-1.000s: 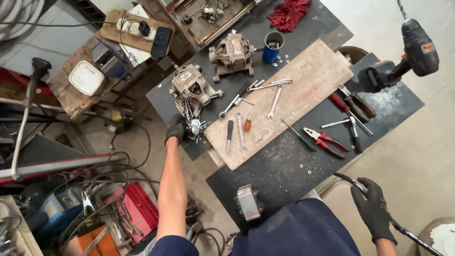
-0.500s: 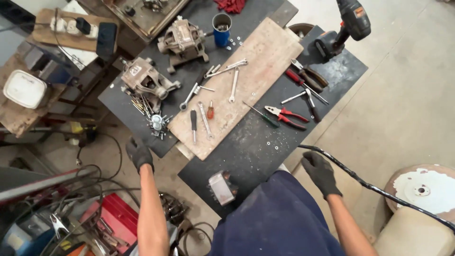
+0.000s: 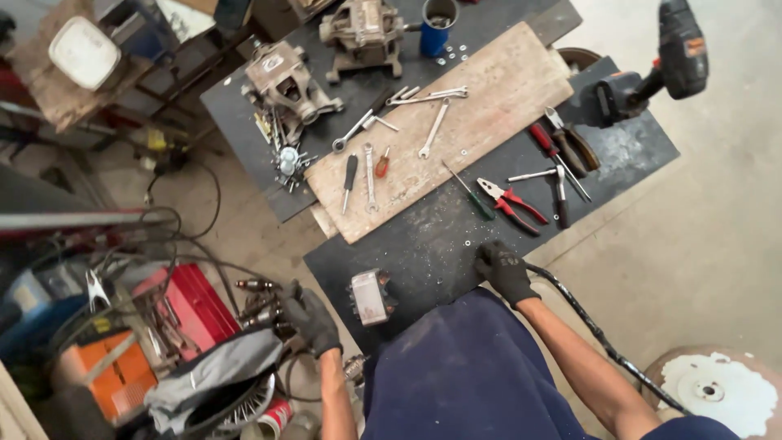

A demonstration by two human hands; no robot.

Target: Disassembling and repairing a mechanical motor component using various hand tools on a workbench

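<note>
left hand in a black glove, lowered off the near left edge of the dark worktop, over a clutter of metal parts beside a red toolbox; fingers curled, but cannot tell whether closed on anything. right hand, also gloved in black, resting on the near edge of the worktop, fingers bent together around the end of a black cable trailing off to the near right. small grey boxy part on the worktop between the two hands, touching neither. just beyond the right hand, red-handled pliers and a green-handled screwdriver. farther off, a wooden board lying slantwise across the top, carrying spanners and a black-handled screwdriver. two motors on the far left of the top, a blue cup at the far edge, a cordless drill at the far right corner. round white disc on the floor, near right.
</note>
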